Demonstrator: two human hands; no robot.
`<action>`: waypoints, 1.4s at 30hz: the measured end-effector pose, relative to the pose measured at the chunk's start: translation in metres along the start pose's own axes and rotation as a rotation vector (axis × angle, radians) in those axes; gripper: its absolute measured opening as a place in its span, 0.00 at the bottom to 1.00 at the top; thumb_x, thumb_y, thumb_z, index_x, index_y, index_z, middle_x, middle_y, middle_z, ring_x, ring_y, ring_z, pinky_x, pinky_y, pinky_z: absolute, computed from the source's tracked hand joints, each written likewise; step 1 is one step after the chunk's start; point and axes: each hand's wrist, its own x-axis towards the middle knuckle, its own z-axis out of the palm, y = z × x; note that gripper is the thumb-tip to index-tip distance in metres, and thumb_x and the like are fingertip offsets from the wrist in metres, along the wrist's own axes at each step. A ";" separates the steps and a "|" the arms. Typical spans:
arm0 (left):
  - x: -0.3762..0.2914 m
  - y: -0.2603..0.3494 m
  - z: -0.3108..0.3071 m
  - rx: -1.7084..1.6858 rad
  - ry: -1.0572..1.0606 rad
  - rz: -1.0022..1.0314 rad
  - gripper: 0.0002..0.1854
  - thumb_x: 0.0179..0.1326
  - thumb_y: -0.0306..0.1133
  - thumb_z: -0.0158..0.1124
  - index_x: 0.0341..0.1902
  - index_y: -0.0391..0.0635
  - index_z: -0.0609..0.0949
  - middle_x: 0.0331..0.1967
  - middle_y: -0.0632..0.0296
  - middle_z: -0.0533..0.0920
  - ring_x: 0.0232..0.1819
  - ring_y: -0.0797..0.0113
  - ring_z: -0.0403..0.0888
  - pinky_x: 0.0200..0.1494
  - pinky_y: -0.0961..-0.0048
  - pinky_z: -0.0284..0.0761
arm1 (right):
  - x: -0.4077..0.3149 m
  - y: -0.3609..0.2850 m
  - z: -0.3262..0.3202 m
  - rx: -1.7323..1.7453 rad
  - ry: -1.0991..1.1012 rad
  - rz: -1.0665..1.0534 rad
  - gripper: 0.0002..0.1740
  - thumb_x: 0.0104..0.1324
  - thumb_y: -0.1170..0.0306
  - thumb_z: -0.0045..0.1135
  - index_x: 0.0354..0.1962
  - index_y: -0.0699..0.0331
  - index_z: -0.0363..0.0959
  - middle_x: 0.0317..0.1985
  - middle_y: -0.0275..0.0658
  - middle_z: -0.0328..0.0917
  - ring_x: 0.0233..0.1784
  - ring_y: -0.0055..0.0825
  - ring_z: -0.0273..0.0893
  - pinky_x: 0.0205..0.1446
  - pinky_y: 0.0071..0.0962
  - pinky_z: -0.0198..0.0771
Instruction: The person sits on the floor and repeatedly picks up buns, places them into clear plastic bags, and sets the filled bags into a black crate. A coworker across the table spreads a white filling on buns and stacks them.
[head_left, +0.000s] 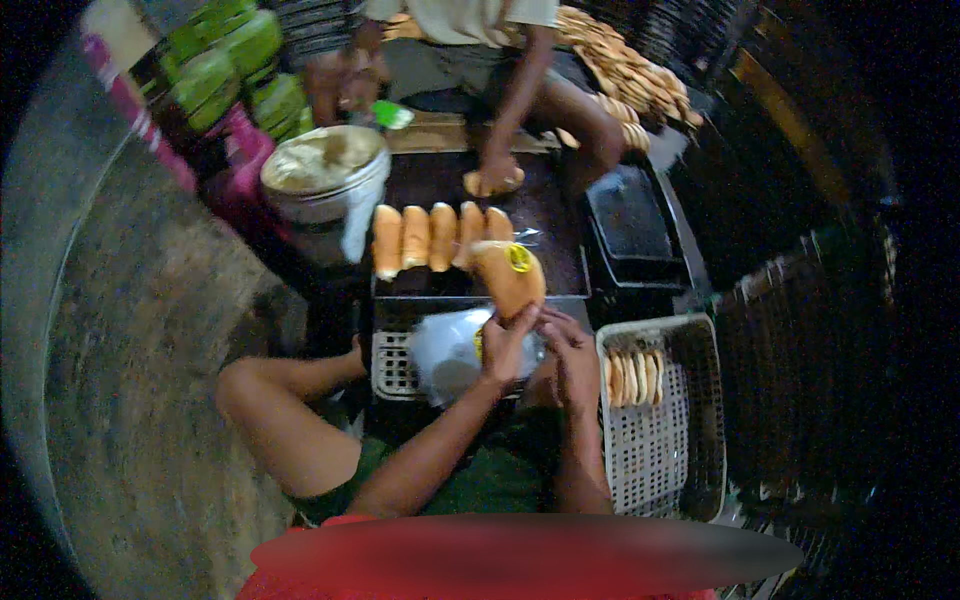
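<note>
My left hand (508, 345) is closed on the lower end of a bread roll (510, 281) in a clear plastic bag with a yellow printed mark. At its right, my right hand (571, 360) is at the bag's lower end; its fingers are blurred, and whether they pinch the plastic is not plain. Below the hands, a stack of clear plastic bags (448, 352) lies over a white plastic basket (391, 367). Beyond the held roll, several long bread rolls (442, 236) lie in a row on a dark tray (555, 262).
Across the tray a co-worker's hand (496, 174) touches another roll. A white bucket of cream-coloured filling (326, 169) stands at the left. At the right are a black bin (634, 225) and a plastic crate (606, 450) holding several packed rolls (634, 379).
</note>
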 end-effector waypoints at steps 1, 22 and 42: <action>0.002 -0.007 -0.001 -0.023 -0.035 0.038 0.20 0.61 0.38 0.68 0.48 0.34 0.80 0.41 0.58 0.84 0.39 0.70 0.82 0.43 0.74 0.76 | 0.001 -0.010 -0.022 0.057 0.008 0.099 0.11 0.64 0.71 0.59 0.42 0.68 0.80 0.50 0.45 0.78 0.55 0.31 0.74 0.60 0.31 0.68; 0.068 0.060 -0.177 1.901 -0.267 0.234 0.12 0.55 0.44 0.67 0.35 0.49 0.86 0.31 0.53 0.85 0.34 0.47 0.83 0.38 0.58 0.75 | 0.060 0.202 -0.305 -1.023 0.521 0.319 0.35 0.64 0.53 0.58 0.61 0.67 0.64 0.58 0.54 0.71 0.63 0.49 0.68 0.64 0.43 0.64; 0.062 0.093 -0.151 0.178 0.104 -0.067 0.15 0.69 0.41 0.58 0.46 0.40 0.76 0.32 0.56 0.83 0.25 0.64 0.80 0.25 0.68 0.75 | 0.227 0.067 0.006 -0.370 -0.004 0.152 0.35 0.49 0.53 0.70 0.47 0.72 0.72 0.46 0.52 0.79 0.47 0.37 0.80 0.48 0.34 0.75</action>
